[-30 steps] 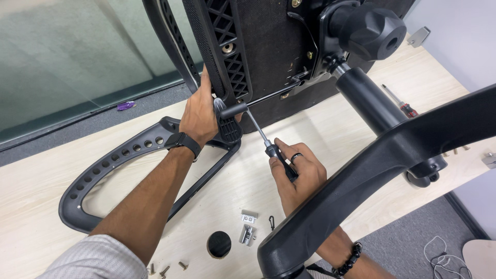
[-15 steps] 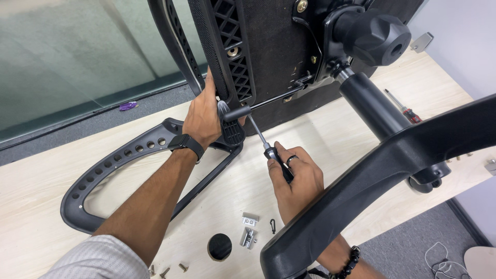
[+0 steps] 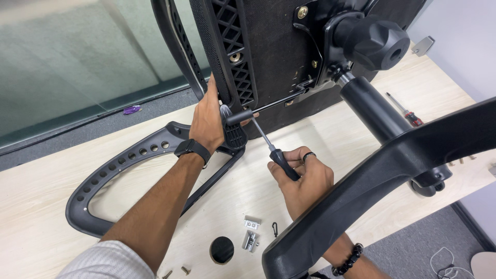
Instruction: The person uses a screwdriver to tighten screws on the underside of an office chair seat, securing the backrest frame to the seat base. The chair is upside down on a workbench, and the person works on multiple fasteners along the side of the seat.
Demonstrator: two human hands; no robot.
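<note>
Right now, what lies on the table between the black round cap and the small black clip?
In the head view, a small silver metal bracket lies between the black round cap and the small black clip, on the table.

A screwdriver (image 3: 274, 150) with a black handle and thin metal shaft is slanting up and leftward, its tip reaching under the black chair seat (image 3: 268, 57). The seat is standing tilted on its edge on the desk (image 3: 41, 181), underside facing the viewer, showing a lattice plastic frame, brass-coloured bolts and a thin black lever.
</note>
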